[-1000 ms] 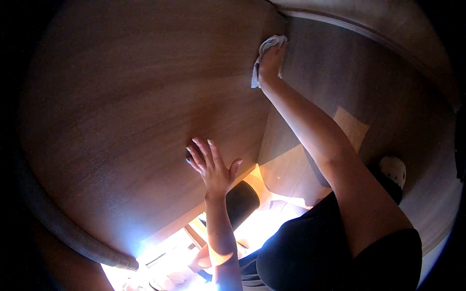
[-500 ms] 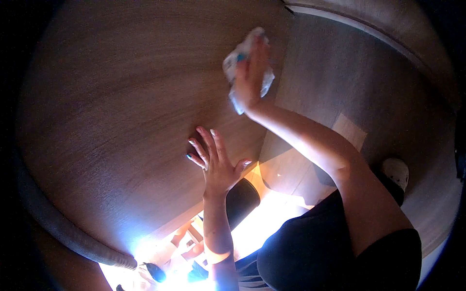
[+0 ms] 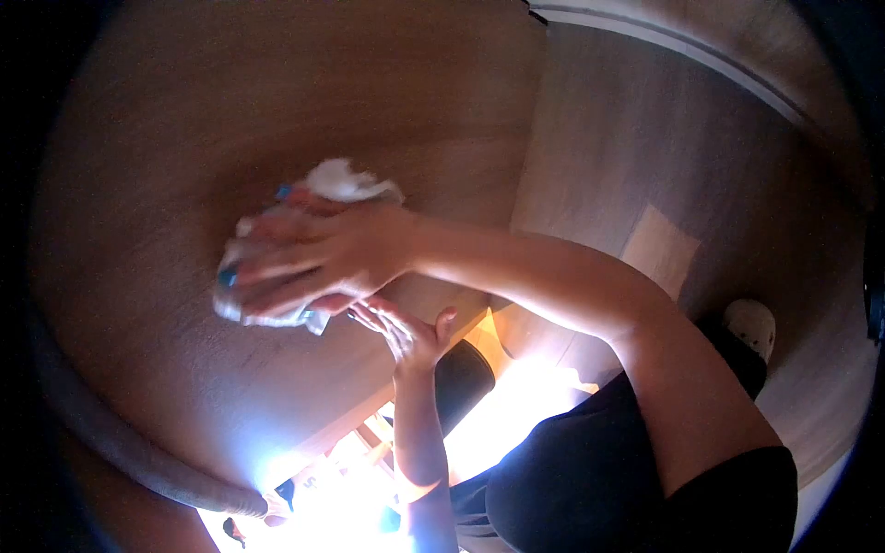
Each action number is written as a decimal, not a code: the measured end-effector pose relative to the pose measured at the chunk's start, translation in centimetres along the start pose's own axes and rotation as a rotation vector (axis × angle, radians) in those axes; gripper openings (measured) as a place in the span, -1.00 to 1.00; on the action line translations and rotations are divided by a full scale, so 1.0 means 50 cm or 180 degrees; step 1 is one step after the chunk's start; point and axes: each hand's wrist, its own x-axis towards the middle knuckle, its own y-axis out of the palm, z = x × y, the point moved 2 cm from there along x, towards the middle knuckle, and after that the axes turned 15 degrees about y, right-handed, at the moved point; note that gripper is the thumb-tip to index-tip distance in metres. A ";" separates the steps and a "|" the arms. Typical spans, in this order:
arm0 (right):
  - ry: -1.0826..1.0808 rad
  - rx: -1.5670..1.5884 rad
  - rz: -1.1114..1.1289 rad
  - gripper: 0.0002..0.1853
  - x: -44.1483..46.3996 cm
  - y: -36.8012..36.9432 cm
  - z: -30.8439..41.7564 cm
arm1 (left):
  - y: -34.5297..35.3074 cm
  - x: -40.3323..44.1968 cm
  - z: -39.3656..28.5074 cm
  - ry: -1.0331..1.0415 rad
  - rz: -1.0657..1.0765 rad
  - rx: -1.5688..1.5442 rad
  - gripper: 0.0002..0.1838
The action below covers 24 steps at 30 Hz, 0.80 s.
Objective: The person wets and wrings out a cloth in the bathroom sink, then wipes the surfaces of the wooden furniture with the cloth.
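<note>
My right hand [image 3: 323,249] is spread over a crumpled white cloth [image 3: 346,182] and presses it against a brown wood-grain panel [image 3: 184,138]. Motion blurs the fingers, and parts of the cloth stick out above and below them. Just below it is my left hand [image 3: 412,339], open, with its thumb apart and its fingers stretched toward the panel. Its fingertips are partly behind the right hand, so I cannot tell whether they touch the panel.
A wood-look floor [image 3: 599,120] meets the panel at the right, with a lighter patch [image 3: 662,249] on it. My light-coloured shoe [image 3: 749,327] stands there. A grey rounded edge [image 3: 138,461] runs along the lower left. Glare washes out the bottom, near a dark object [image 3: 461,382].
My right hand has swept the cloth left and down across the panel. My left hand remains near its place, its fingers now tilted left and partly covered.
</note>
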 end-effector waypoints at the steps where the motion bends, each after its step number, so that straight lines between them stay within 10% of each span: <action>1: 0.0204 -0.0152 -0.0115 -0.09 -0.020 -0.001 -0.021 | -0.005 0.005 0.002 -0.0045 0.0007 -0.0016 -0.02; 11: 0.3314 -0.1012 -0.1952 -0.41 -0.229 -0.042 -0.140 | 0.014 0.004 -0.009 -0.0405 0.0049 -0.0020 -0.08; 24: 0.4852 -0.0140 -0.3240 -0.49 -0.318 -0.018 -0.221 | 0.037 -0.022 -0.010 -0.0708 0.0399 -0.0073 -0.06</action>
